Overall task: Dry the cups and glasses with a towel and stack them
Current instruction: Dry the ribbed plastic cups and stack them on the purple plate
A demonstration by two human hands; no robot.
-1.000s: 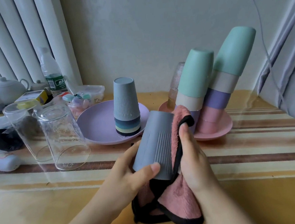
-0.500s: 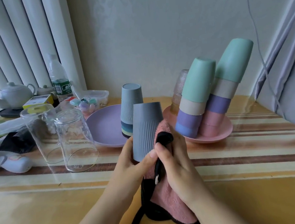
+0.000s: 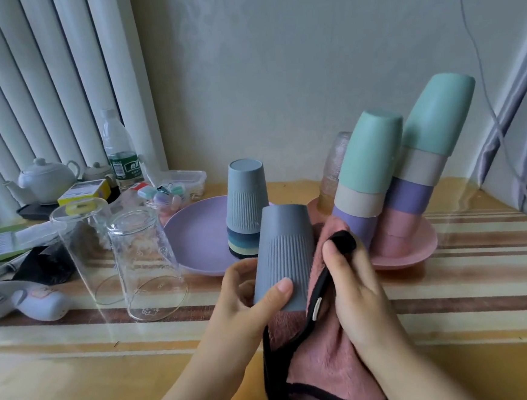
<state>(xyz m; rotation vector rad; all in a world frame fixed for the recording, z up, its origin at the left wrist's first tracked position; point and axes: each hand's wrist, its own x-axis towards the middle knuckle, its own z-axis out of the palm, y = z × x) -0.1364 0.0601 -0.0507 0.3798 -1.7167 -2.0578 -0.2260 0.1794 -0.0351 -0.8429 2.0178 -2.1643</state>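
Note:
My left hand (image 3: 251, 298) grips a ribbed grey cup (image 3: 283, 252) upside down near its rim. Against the cup's right side lies a pink towel with black trim (image 3: 324, 346), which my right hand (image 3: 354, 284) holds and presses there. Behind the cup, a stack of upturned ribbed cups (image 3: 247, 207) stands on a purple plate (image 3: 195, 236). Two leaning stacks of pastel cups, one (image 3: 367, 172) nearer and one (image 3: 422, 155) to its right, sit on a pink plate (image 3: 411, 251). Two clear glasses, one (image 3: 144, 259) nearer and one (image 3: 82, 242) further left, stand upside down on the table.
A frosted glass (image 3: 335, 165) stands behind the pastel stacks. At the left are a water bottle (image 3: 119, 151), a white teapot (image 3: 43, 179), a yellow box (image 3: 81, 190), a clear container (image 3: 185, 180) and other clutter. The wall and curtains close the back.
The grey cup went from tilted to nearly upright and sits a little higher. My right hand with the towel slid up along the cup's right side.

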